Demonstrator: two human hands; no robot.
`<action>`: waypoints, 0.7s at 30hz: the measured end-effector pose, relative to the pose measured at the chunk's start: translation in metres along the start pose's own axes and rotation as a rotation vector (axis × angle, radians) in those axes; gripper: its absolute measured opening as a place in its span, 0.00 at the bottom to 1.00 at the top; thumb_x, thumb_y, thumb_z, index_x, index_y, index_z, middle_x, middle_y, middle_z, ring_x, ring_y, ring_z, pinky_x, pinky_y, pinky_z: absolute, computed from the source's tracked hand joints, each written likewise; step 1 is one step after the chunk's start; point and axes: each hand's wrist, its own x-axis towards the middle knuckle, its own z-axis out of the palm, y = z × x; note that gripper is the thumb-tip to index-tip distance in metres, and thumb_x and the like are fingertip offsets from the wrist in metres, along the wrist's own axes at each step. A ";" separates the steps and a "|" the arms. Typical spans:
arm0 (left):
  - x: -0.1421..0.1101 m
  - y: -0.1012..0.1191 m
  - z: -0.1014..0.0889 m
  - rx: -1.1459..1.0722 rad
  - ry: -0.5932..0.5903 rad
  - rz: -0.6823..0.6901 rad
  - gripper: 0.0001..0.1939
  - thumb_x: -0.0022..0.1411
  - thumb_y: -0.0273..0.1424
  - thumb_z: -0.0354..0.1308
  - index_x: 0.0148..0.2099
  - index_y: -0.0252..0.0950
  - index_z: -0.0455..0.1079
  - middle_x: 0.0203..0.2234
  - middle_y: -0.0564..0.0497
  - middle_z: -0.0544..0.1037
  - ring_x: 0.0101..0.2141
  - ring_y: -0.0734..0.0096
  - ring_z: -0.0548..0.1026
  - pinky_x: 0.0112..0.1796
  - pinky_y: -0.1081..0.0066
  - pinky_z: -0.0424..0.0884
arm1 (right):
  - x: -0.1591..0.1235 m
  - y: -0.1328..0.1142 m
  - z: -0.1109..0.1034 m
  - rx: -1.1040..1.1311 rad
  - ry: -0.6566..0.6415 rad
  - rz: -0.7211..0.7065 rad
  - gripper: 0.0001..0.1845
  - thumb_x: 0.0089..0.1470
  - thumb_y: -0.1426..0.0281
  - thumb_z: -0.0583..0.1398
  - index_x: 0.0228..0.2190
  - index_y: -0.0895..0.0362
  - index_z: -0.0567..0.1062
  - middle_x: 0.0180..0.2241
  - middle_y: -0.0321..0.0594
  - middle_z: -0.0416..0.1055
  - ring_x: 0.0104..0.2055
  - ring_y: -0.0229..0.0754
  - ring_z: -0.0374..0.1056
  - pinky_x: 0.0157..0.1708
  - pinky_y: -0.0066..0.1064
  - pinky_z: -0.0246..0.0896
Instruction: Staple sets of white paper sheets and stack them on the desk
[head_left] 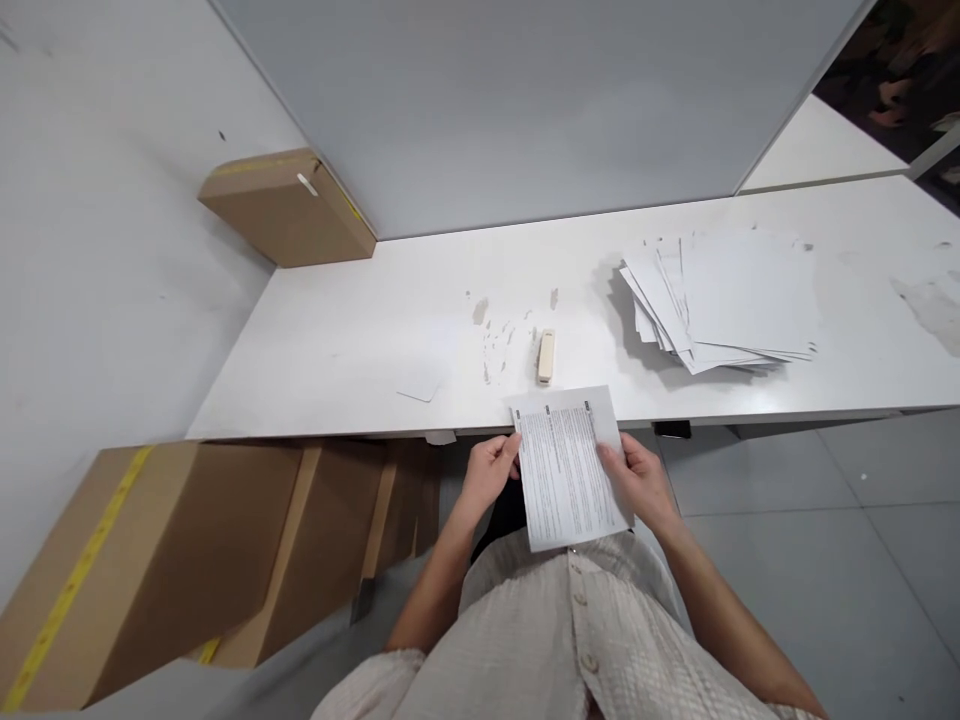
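Printed paper sheets (566,470) are held between my two hands, at the front edge of the white table (360,330). Lines of small text and a few dark marks near the top edge show on the upper sheet. My left hand (491,470) pinches the left edge, and my right hand (643,480) grips the right edge with its thumb on top. Just beyond the sheets lies a small cream stapler (546,357). A loose stack of papers (739,300) rests on the table to the right.
A cardboard box (292,210) stands in the table's back left corner. Larger taped boxes (150,560) sit on the floor at the left. A grey panel (525,110) rises behind the table. Scuffs mark the tabletop, and a small white piece (420,385) lies at front left.
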 end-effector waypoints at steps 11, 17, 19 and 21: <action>0.066 0.043 0.002 0.484 0.212 0.608 0.14 0.63 0.31 0.49 0.49 0.38 0.69 0.40 0.47 0.77 0.40 0.65 0.72 0.42 0.64 0.67 | 0.012 0.007 0.003 0.324 0.078 0.186 0.20 0.46 0.57 0.63 0.38 0.57 0.74 0.35 0.42 0.76 0.36 0.48 0.72 0.36 0.37 0.66; 0.091 0.041 0.017 0.553 0.111 0.707 0.16 0.64 0.30 0.48 0.52 0.37 0.69 0.40 0.46 0.77 0.40 0.63 0.72 0.43 0.61 0.67 | 0.022 0.015 -0.002 0.405 0.103 0.186 0.20 0.46 0.57 0.63 0.38 0.57 0.74 0.35 0.42 0.77 0.36 0.48 0.73 0.35 0.36 0.67; 0.093 0.040 0.020 0.562 0.108 0.739 0.16 0.65 0.30 0.47 0.52 0.37 0.68 0.40 0.45 0.77 0.39 0.63 0.71 0.42 0.61 0.67 | 0.024 0.016 -0.004 0.405 0.121 0.185 0.21 0.45 0.57 0.63 0.38 0.57 0.74 0.35 0.42 0.77 0.36 0.48 0.73 0.35 0.36 0.67; 0.094 0.039 0.021 0.585 0.107 0.769 0.16 0.65 0.29 0.46 0.53 0.37 0.68 0.39 0.45 0.77 0.38 0.63 0.71 0.41 0.61 0.67 | 0.026 0.017 -0.007 0.400 0.131 0.180 0.22 0.44 0.57 0.63 0.39 0.57 0.74 0.35 0.42 0.77 0.35 0.47 0.73 0.34 0.36 0.67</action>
